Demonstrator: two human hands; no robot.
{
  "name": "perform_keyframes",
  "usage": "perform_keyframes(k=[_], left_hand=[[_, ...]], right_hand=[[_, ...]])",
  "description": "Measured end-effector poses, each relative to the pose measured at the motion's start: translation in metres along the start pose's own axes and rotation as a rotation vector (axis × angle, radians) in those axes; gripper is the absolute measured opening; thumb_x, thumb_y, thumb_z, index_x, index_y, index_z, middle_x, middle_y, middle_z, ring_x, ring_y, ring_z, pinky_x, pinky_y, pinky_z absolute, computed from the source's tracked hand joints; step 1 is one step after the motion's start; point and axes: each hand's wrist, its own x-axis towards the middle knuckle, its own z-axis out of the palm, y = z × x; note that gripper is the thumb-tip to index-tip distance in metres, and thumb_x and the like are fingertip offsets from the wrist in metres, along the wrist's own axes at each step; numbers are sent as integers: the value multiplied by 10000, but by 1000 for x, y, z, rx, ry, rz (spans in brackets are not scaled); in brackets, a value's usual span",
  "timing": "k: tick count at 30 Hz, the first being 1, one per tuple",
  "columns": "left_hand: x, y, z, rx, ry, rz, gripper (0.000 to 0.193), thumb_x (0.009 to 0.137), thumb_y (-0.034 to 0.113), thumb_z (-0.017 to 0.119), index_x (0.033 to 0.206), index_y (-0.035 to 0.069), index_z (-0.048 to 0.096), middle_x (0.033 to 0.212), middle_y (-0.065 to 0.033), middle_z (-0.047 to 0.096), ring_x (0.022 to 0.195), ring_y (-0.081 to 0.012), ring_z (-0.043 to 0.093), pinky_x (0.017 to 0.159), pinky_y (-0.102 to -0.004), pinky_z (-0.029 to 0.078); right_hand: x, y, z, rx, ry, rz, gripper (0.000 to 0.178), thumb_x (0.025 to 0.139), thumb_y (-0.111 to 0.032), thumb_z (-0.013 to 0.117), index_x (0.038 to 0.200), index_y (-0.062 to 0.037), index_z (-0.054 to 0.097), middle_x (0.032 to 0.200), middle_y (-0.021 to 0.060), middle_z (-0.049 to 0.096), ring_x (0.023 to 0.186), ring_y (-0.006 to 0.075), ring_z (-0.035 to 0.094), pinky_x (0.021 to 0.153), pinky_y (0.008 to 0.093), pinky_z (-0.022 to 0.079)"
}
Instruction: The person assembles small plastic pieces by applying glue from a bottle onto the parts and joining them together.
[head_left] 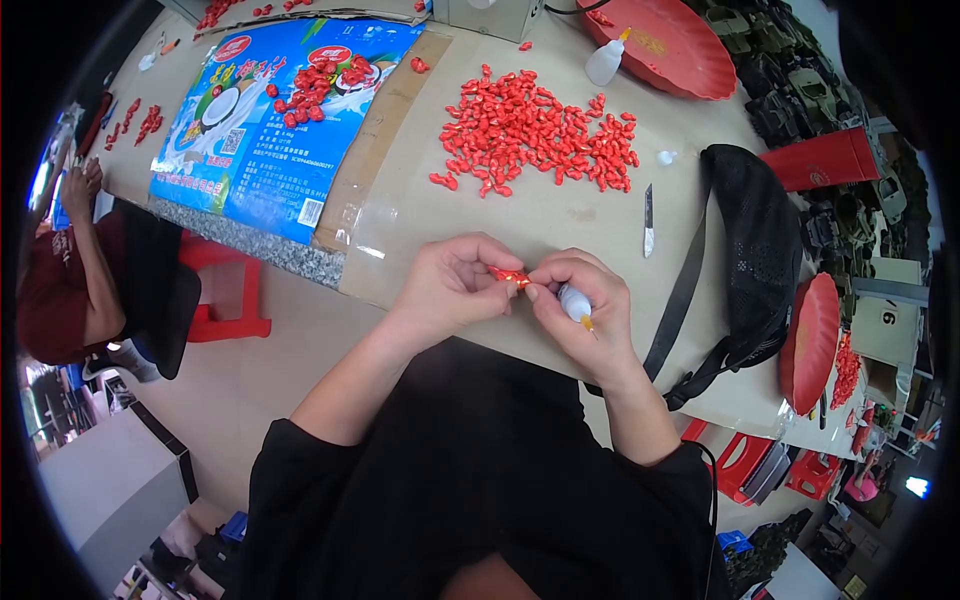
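Note:
Between the fingertips of my left hand [445, 288] is a small, shiny red piece [508, 276] with a golden glint. My right hand [600, 310] pinches the other end of it with thumb and forefinger. Tucked in that same hand is a small white squeeze bottle [573, 300], its yellow needle tip pointing down toward my wrist. Both hands are closed, just above the table's near edge. Beyond them lies a loose pile of knobbly red pieces [530, 130]. What exactly the held piece is, I cannot make out.
A blue printed cardboard sheet [270, 190] carries more red pieces. Around the pile are a second white bottle [605, 62], a red tray [690, 60], a slim blade tool [648, 222] and a black bag [750, 250] with a strap. At left, another person's arm [95, 260] shows.

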Motion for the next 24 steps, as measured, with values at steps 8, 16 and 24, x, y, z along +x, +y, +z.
perform_keyframes(k=[8,16,24], left_hand=[[1,1,1,8,6,8,148,702,-97,541,835,-31,540,866,-86,536,723,-124,562,597,-245,489],[0,-2,0,5,-1,26,156,707,-73,546,856,-28,539,830,-73,559,716,-103,563,603,-225,480],[1,-3,0,4,1,44,162,712,-56,546,871,-24,536,794,-61,577,707,-86,564,605,-206,467]], right_hand=[[0,3,1,-3,21,-20,81,662,27,596,731,2,563,706,61,548,631,139,520,563,240,411],[1,3,1,-8,13,-10,78,663,24,596,729,5,561,698,62,545,631,141,517,561,238,409],[0,3,1,-4,16,-9,76,664,23,596,730,5,562,696,63,544,623,139,516,553,237,407]])
